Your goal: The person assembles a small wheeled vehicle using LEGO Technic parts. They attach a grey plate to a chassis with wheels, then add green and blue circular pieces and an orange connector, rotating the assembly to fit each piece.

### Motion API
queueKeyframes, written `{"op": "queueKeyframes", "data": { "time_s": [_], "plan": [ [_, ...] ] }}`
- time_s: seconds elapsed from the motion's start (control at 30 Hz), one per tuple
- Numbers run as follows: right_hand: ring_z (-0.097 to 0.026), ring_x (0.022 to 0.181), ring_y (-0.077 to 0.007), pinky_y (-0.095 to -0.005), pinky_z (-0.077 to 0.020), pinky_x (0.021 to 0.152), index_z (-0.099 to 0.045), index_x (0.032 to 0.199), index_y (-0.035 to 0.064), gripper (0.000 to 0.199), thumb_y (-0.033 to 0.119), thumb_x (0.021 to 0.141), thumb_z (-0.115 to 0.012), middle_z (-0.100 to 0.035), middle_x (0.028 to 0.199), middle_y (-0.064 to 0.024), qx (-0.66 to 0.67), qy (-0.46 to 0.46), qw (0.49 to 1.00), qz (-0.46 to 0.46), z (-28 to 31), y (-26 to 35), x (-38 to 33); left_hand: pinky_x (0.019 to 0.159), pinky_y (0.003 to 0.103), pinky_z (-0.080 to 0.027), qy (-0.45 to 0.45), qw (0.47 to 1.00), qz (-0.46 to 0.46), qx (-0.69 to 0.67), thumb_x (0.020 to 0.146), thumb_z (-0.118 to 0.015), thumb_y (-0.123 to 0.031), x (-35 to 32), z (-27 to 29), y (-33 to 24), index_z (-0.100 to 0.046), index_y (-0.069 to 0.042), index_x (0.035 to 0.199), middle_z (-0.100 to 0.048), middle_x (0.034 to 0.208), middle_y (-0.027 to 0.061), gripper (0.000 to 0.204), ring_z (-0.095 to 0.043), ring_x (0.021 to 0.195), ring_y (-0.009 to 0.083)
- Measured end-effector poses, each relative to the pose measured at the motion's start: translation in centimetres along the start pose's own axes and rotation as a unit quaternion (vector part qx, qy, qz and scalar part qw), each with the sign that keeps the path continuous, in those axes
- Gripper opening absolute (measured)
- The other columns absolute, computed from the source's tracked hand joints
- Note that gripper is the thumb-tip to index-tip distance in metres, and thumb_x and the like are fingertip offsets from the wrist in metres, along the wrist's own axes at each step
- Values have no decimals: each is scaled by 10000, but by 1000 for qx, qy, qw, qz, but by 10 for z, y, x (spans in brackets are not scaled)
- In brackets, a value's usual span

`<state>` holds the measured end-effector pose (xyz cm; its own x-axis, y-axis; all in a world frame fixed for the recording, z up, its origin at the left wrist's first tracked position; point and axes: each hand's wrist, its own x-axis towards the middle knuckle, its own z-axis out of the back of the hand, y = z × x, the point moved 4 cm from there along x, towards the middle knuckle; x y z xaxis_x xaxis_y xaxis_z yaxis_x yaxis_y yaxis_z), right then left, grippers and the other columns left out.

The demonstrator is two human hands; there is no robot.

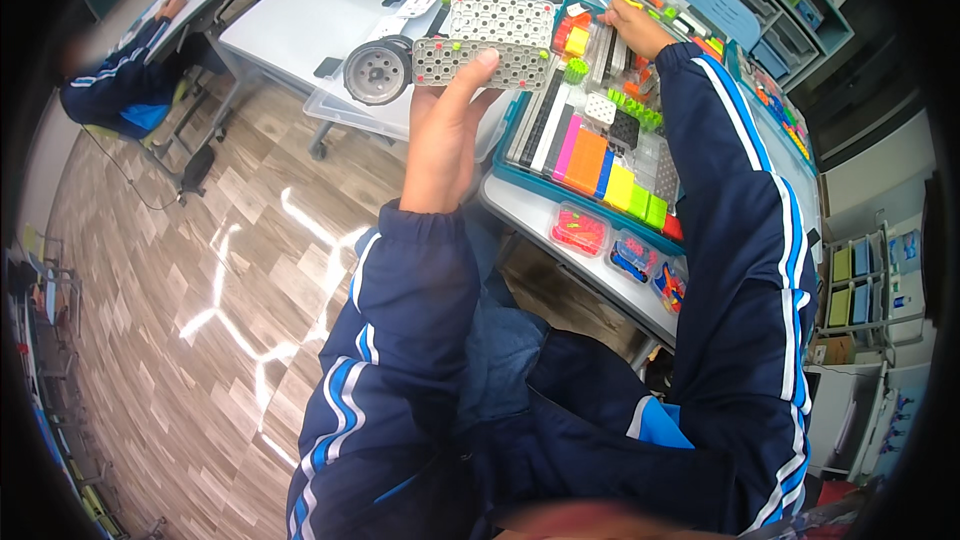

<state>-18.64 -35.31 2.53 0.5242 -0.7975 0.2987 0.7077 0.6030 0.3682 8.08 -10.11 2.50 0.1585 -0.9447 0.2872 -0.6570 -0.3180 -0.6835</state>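
Perforated grey assembly (470, 50) gripped in left hand (445, 130), held over the floor.

The teal parts tray (520, 178) is packed with coloured pieces, leaving little room between them. The counter (330, 10) left of it looks open, apart from a clear bin (345, 110).
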Motion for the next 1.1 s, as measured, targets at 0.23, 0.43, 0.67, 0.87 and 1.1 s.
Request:
{"op": "queueKeyframes", "data": {
  "time_s": [0.23, 0.43, 0.67, 0.87, 1.1],
  "plan": [
    [-596, 1073, -218, -326, -438, 846, -438, 944, 28, 169, 180, 1000, -391, -618, 998, -129, -59, 37, 997, -36, 5, 14, -4, 942, 373, -437, 4, 1000, -7, -3, 864, -640, -192, -2, -1, 0, -481, -29, 1221, -585, 1143, 73, 424, -561, 1041, 157],
    [-602, 945, -323, -390, -452, 804, -495, 971, 42, 186, 196, 987, -393, -639, 952, -147, -105, -25, 994, 11, 15, 38, -13, 952, 380, -430, 15, 1000, -6, -2, 866, -637, -186, -1, -1, -2, -472, -32, 1231, -582, 1150, 71, 429, -558, 1053, 160],
    [-530, 486, -124, -285, -405, 394, -614, 1068, 77, 233, 252, 935, -537, -567, 640, -37, -74, -85, 993, -41, 64, 138, -48, 961, 380, -434, 45, 999, -18, -15, 880, -622, -172, -1, -7, 2, -478, -28, 1229, -583, 1162, 83, 405, -564, 1056, 173],
    [-417, 519, -98, -248, -312, 489, -683, 950, 41, 197, 213, 858, -656, -526, 612, -61, -142, -173, 968, 117, 85, 262, -134, 968, 371, -426, 72, 996, -43, 9, 885, -619, -179, -3, -10, 0, -491, -12, 1223, -593, 1161, 96, 398, -573, 1052, 182],
    [-392, 489, -108, -253, -293, 456, -677, 807, 32, 97, 85, 747, -731, -570, 637, -52, -142, -259, 954, 55, 96, 327, -199, 988, 402, -423, 68, 997, -33, -16, 885, -625, -221, -7, -21, -1, -525, -9, 1198, -599, 1153, 108, 390, -574, 1055, 195]
  ]
}}
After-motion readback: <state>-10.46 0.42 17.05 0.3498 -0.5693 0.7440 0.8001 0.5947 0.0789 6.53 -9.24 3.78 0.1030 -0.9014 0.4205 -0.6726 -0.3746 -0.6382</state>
